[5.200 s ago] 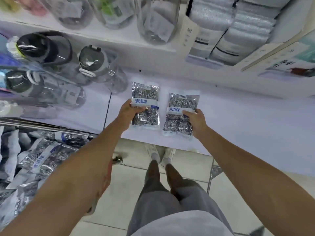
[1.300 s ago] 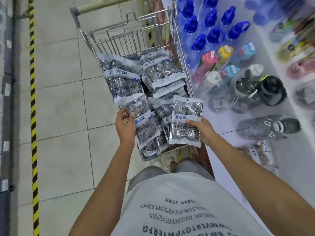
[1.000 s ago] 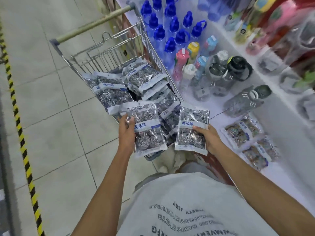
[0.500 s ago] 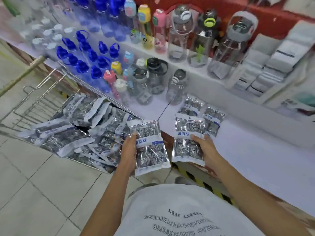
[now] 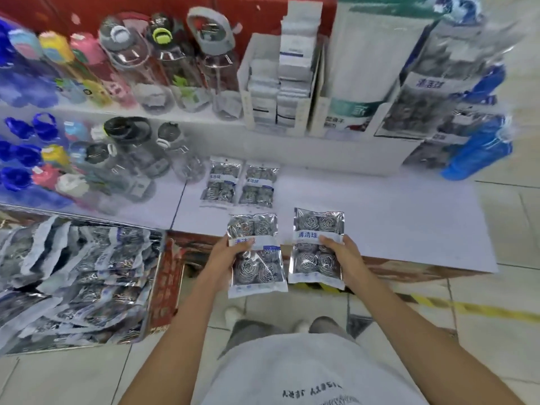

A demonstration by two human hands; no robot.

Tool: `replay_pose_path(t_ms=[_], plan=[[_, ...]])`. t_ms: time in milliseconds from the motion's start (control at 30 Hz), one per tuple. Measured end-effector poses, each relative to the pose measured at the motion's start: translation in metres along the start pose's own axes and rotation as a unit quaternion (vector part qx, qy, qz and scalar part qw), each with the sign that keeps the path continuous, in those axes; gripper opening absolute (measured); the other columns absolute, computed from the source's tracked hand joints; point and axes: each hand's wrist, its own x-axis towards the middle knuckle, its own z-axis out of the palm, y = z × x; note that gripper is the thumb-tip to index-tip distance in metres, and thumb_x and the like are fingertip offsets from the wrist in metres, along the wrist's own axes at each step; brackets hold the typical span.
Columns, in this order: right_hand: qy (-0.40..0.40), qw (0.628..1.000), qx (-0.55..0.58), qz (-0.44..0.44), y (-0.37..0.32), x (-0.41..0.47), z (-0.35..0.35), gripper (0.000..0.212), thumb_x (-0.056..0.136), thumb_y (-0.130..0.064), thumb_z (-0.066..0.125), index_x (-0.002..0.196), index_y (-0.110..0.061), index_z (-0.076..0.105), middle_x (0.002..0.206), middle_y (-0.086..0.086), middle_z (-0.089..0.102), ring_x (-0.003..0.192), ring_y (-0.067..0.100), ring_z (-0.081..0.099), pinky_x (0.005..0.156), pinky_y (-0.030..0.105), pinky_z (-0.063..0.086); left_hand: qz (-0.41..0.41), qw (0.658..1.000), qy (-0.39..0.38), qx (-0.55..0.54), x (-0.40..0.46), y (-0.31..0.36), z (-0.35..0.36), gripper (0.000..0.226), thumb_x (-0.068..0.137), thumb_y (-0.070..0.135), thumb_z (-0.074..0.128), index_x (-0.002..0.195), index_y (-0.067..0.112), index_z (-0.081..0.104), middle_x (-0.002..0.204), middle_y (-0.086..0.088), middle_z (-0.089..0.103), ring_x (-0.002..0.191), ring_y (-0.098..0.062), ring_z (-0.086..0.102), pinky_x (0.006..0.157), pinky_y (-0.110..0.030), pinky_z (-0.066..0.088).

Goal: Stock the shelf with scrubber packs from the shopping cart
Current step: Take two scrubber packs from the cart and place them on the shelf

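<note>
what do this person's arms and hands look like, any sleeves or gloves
Both arms are bare from the frame edge to the wrist: no sleeves, gloves, watch or bands show. The left hand and right hand are bare too, with no rings visible. The only clothing nearby is a light grey shirt with dark printed lettering.

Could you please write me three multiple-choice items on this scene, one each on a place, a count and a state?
1. Where is the cart?
A. left of the person
B. right of the person
C. behind the shelf

2. How many packs lie on the shelf?
A. none
B. two
C. five

3. What is the right hand doing?
A. hanging idle
B. pushing a bottle
C. holding a pack

Answers: 1 A, it stands at the left edge, full of packs. 2 B, the left pack and right pack lie side by side. 3 C, its fingers grip the held pack.
</note>
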Motion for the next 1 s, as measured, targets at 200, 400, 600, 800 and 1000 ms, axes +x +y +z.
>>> replay_pose_path(t_ms=[200,400,600,800,1000], plan=[[0.035,0.999,0.006,0.018,0.006,0.031,-0.052,0.093,0.042,-0.058,0.099,0.12,-0.023,0.062,0.116,0.009,0.073,0.102,0.031,0.073,0.088,0.053,0.06,-0.018,1.0,-0.004,0.01,0.028,0.008,0.062,0.043,0.089,0.016,0.079,0.124,0.027,0.057,0.096,0.001,0.07,0.088,-0.019,0.069,0.064,-0.033,0.064],[0.053,0.999,-0.009,0.003,-0.02,0.058,-0.057,0.059,0.07,-0.038,0.092,0.117,-0.016,0.062,0.11,0.011,0.074,0.099,0.031,0.073,0.088,0.053,0.061,-0.028,0.999,-0.038,-0.008,0.081,0.023,0.09,0.06,0.088,0.018,0.081,0.141,0.018,0.053,0.115,-0.006,0.077,0.103,-0.025,0.075,0.094,-0.048,0.06],[0.068,0.998,-0.011,0.014,-0.046,0.109,-0.059,0.054,0.074,-0.027,0.091,0.118,-0.012,0.064,0.11,0.014,0.075,0.097,0.032,0.075,0.082,0.052,0.062,-0.062,0.996,-0.063,-0.016,0.145,0.047,0.11,0.107,0.079,0.009,0.086,0.163,0.024,0.021,0.145,-0.014,0.059,0.116,-0.028,0.07,0.096,-0.045,0.058],[0.089,0.995,-0.029,0.043,-0.07,0.157,-0.05,0.047,0.083,-0.022,0.085,0.119,-0.007,0.059,0.105,0.013,0.073,0.083,0.022,0.072,0.054,0.027,0.058,-0.104,0.991,-0.082,0.013,0.215,0.058,0.119,0.134,0.042,0.019,0.106,0.156,0.015,0.037,0.142,-0.016,0.062,0.116,-0.026,0.068,0.101,-0.04,0.055],[0.098,0.99,0.001,0.098,-0.068,0.209,-0.046,0.053,0.08,-0.022,0.088,0.122,-0.007,0.059,0.106,0.016,0.074,0.078,0.026,0.076,0.062,0.041,0.062,-0.125,0.99,-0.065,-0.002,0.266,0.07,0.133,0.119,0.061,0.004,0.091,0.16,0.01,0.027,0.14,-0.024,0.061,0.102,-0.026,0.074,0.07,-0.028,0.061]])
